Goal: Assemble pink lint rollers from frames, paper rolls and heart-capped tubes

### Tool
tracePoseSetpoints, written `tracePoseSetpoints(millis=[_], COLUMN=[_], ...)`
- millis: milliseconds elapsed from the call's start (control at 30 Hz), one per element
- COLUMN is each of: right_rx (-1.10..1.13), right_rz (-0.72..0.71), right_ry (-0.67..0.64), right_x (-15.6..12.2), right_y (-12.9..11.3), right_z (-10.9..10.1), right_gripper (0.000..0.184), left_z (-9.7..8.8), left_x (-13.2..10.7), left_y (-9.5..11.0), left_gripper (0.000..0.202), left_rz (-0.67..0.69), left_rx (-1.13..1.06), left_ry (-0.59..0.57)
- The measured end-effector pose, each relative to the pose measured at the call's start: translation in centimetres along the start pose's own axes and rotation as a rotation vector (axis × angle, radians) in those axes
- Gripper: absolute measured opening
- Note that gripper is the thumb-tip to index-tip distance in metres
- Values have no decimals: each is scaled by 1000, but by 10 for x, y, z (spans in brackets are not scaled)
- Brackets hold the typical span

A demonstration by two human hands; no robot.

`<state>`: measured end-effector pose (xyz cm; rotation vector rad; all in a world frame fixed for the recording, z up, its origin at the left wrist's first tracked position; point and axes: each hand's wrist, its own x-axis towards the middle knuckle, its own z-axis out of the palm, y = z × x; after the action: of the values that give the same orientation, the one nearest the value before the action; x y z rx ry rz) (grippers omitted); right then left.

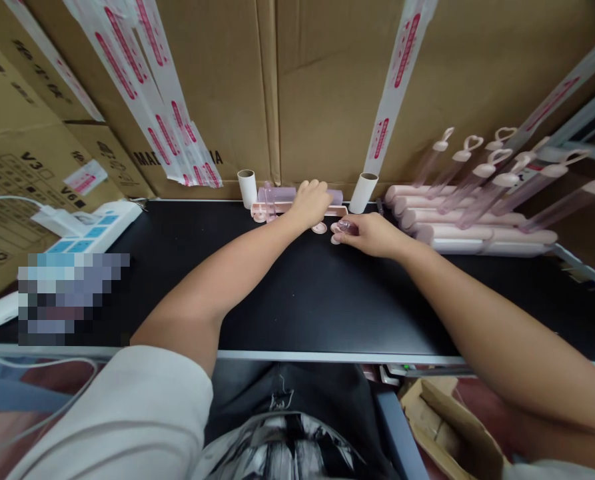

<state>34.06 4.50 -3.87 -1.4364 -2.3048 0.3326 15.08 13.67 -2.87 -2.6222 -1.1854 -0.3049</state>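
Observation:
My left hand reaches to the far edge of the black table and rests curled over a pink tray-like piece with clear pink tubes on it. My right hand lies just to its right, fingers pinched on a small clear pink part. Small round pink caps lie on the table between the two hands. What the left fingers hold is hidden.
Two white cardboard cores stand at the back. Pink rollers with clear heart-topped handles lean at right. Taped cardboard boxes wall the back. A white power strip lies at left; an open carton sits below.

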Motion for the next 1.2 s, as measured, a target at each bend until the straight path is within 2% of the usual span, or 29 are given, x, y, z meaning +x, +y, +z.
tracePoseSetpoints(millis=[133, 267, 367, 467, 667, 800, 867, 933, 1033, 1067, 1133, 1200], right_rx=[-69, 8, 31, -37, -234, -251, -212, -159, -119, -112, -82, -19], right_rz=[33, 41, 55, 118, 85, 90, 94, 84, 75, 77, 70, 54], right_ry=[14, 62, 232, 363, 259, 236, 243, 311, 415, 427, 438, 465], right_x=[5, 10, 17, 29, 45, 51, 51, 49, 45, 43, 41, 41], right_y=[0, 4, 11, 19, 25, 28, 29, 28, 20, 16, 6, -1], right_z=[8, 12, 8, 5, 22, 31, 29, 25, 15, 12, 8, 7], right_gripper=[27, 29, 27, 21, 14, 11, 9, 10, 16, 18, 19, 25], left_z=[-14, -30, -32, -29, -26, -23, -20, -20, -26, -31, -41, -54], left_x=[-8, -35, -56, -64, -51, -45, -45, -46, -45, -43, -37, -29], left_y=[0, 5, 10, 12, 11, 8, 7, 8, 11, 11, 11, 6], left_gripper=[37, 32, 33, 38, 32, 31, 31, 34, 60, 60, 40, 24], left_rz=[-50, -22, 36, 51, -3, -33, -63, -90, -40, -2, 48, 19], left_rx=[-40, -112, -109, -94, -52, -69, -99, -234, -595, -693, -791, -797], left_ry=[-10, -138, -157, -138, -122, -127, -90, -20, 93, 133, 216, 283])
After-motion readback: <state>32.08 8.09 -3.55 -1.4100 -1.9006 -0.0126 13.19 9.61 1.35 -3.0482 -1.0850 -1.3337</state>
